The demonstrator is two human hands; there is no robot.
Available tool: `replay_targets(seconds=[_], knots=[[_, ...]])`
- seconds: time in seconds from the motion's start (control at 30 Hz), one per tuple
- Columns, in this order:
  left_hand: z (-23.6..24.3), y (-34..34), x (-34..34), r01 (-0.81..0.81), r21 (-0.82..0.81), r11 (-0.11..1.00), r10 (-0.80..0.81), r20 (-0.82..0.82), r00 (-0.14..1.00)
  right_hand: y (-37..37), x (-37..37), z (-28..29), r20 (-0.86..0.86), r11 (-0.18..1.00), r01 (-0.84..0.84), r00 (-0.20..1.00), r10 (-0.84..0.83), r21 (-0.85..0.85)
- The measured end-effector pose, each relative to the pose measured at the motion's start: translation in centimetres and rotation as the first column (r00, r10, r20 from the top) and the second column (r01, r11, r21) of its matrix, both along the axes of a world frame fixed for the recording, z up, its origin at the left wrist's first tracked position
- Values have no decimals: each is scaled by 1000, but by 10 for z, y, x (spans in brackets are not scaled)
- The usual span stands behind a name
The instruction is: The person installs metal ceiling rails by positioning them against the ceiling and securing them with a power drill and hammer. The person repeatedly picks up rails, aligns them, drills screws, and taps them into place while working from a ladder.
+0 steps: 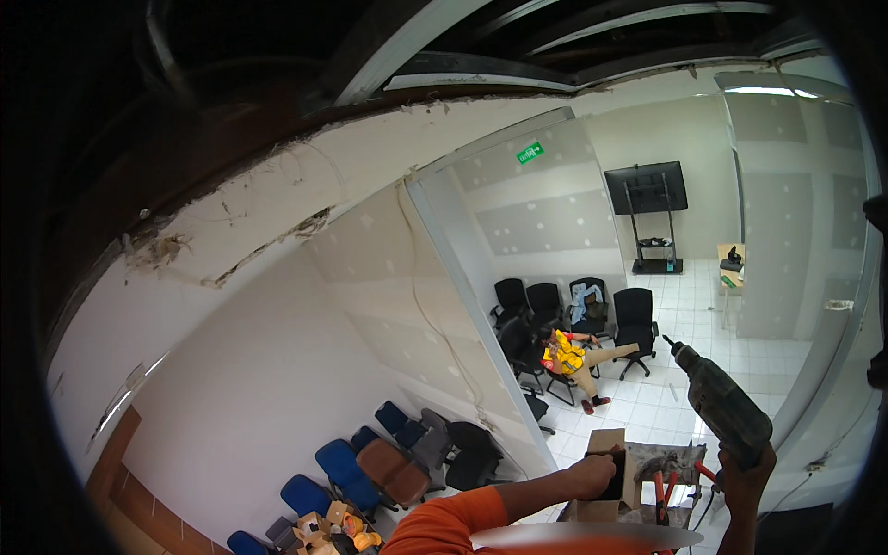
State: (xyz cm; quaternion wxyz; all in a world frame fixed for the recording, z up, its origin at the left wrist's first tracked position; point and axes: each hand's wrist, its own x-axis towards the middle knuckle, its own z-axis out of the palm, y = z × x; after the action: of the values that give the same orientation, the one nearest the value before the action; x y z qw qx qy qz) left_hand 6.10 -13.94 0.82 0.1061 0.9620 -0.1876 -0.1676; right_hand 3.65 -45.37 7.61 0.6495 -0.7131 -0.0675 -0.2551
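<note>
My right hand point(746, 483) is wrapped round the grip of a dark green power drill point(729, 398), raised at the right with its bit pointing up and to the left. My left hand point(594, 476) reaches over the edge of an opened cardboard box point(606, 442), its fingers dipping inside and hidden. What lies in the box cannot be made out. Right beside the box, red-handled pliers point(660, 490) rest on a dusty, stained platform point(689, 456). A second red handle point(705, 472) shows near my right wrist.
Far below, a person in a yellow vest point(566, 354) sits among black office chairs point(635, 319). A screen on a stand point(647, 190) stands at the back wall. Blue and brown chairs point(393, 470) line the lower left, near boxes point(314, 529). A partition's top edge point(490, 139) and ceiling beams point(481, 81) are overhead.
</note>
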Motion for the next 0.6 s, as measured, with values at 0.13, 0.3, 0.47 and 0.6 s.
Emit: replay_targets(seconds=[0.13,0.3,0.47,0.6], knots=[[14,6,-3,47,3,999,-47,36,998,1,1,5,-69,997,-27,997,33,74],[56,19,-8,-27,-307,951,22,-21,1000,0,0,14,-39,989,-35,998,41,144],[115,29,4,-443,-831,335,105,-435,894,-12,3,29,-67,994,-61,995,68,94],[159,20,21,-439,-872,-215,-83,-431,898,-19,7,41,13,1000,-17,1000,17,11]])
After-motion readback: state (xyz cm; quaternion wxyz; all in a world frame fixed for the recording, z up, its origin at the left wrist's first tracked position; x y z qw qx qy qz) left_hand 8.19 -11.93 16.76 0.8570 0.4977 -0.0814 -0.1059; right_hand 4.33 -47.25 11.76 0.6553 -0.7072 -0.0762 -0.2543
